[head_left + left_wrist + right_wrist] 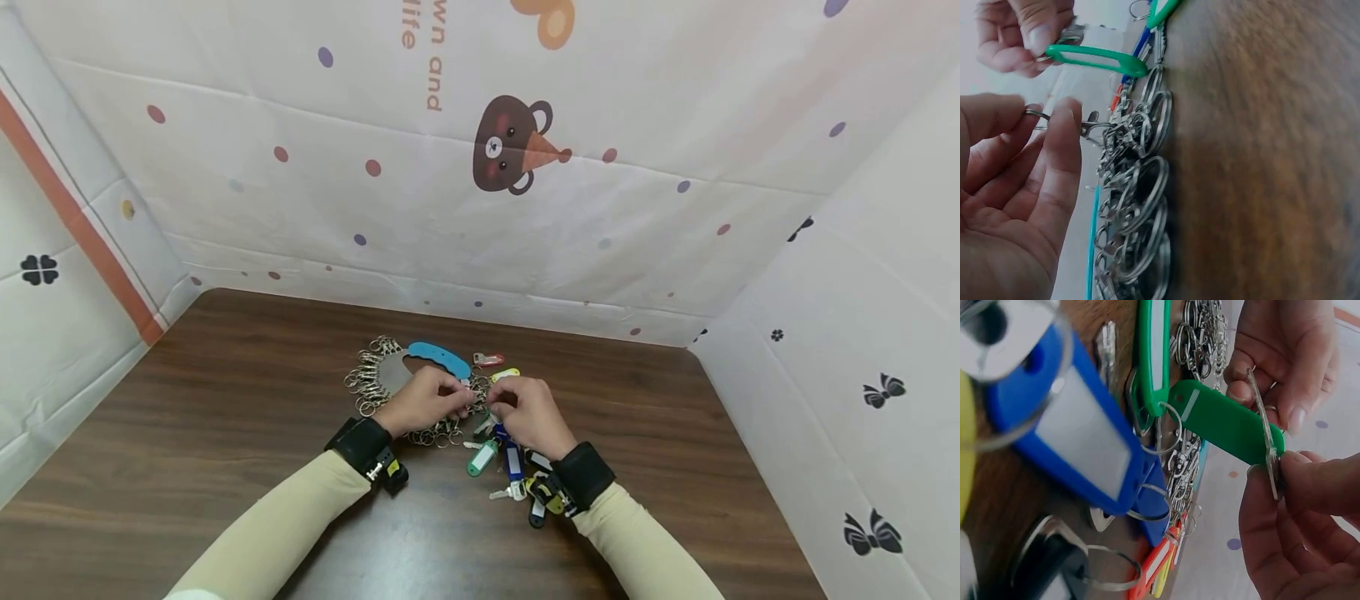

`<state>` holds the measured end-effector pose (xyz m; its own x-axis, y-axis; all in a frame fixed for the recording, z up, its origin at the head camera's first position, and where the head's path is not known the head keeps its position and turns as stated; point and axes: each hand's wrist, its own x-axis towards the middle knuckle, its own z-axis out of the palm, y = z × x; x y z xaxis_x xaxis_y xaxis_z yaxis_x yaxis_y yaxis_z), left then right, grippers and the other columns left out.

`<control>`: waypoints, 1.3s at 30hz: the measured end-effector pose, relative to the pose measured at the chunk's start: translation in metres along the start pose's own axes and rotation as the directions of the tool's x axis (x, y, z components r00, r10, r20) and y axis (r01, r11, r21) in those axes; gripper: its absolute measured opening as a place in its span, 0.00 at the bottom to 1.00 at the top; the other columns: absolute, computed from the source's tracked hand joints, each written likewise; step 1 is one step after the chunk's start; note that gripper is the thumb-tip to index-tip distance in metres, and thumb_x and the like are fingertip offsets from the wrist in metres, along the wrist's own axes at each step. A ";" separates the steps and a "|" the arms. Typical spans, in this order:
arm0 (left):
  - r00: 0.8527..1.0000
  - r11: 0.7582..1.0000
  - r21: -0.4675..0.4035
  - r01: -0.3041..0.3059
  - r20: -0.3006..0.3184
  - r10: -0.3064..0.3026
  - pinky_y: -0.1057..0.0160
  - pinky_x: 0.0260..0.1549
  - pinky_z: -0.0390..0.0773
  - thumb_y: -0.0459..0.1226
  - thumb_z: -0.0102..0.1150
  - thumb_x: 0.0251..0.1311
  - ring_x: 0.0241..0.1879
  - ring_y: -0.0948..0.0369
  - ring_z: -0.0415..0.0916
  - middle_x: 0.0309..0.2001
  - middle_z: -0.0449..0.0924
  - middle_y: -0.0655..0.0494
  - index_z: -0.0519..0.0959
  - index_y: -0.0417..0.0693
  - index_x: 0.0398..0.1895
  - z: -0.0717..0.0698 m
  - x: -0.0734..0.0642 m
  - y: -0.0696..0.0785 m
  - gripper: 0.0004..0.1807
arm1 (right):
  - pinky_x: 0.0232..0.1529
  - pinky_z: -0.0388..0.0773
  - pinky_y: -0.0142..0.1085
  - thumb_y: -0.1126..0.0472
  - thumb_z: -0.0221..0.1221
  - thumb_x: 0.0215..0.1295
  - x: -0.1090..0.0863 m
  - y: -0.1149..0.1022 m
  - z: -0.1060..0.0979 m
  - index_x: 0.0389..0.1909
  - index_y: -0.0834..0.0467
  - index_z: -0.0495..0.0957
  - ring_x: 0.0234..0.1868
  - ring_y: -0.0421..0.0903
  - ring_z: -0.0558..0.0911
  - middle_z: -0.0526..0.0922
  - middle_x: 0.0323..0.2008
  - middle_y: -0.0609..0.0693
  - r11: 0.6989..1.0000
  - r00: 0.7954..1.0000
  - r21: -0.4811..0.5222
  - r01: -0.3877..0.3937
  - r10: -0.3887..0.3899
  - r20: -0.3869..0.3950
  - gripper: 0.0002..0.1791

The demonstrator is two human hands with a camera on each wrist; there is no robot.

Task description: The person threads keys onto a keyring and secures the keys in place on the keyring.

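Observation:
My left hand [427, 398] is over the right part of a key-ring holder, a grey plate [392, 373] with a blue handle [441, 358] and many clips with rings round its edge. In the left wrist view its thumb and fingers pinch a metal split ring [1037, 114] joined to one of the clips [1092, 125]. Close by on the right, my right hand [532, 415] pinches a key [1266, 437] with a green key tag [1225, 422] hanging from it. The key and the split ring are apart. Fingers partly hide the tag's own ring.
More tagged keys lie right of the holder: a green tag [482, 458], a blue tag [513, 461], a black tag [537, 513], a yellow tag [504, 375] and a red tag [489, 360]. The brown wooden table [187, 467] meets patterned cloth walls [420, 208] behind and at both sides.

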<state>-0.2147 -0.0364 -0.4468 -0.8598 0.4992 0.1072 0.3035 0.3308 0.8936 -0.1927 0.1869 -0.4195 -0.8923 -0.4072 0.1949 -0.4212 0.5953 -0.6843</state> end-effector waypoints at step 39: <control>0.991 0.995 -0.024 -0.092 0.092 0.094 0.68 0.48 0.84 0.30 0.60 0.66 0.47 0.59 0.87 0.47 0.90 0.41 0.91 0.36 0.38 -0.002 0.004 -0.002 0.10 | 0.32 0.80 0.30 0.71 0.66 0.66 0.009 0.003 0.013 0.38 0.57 0.86 0.30 0.39 0.82 0.87 0.32 0.52 0.992 0.998 0.116 -0.042 0.046 -0.032 0.06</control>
<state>-0.2198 -0.0367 -0.4469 -0.7863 0.5993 0.1501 0.3714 0.2643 0.8901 -0.2001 0.1754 -0.4288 -0.9156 -0.3570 0.1852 -0.3613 0.5276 -0.7688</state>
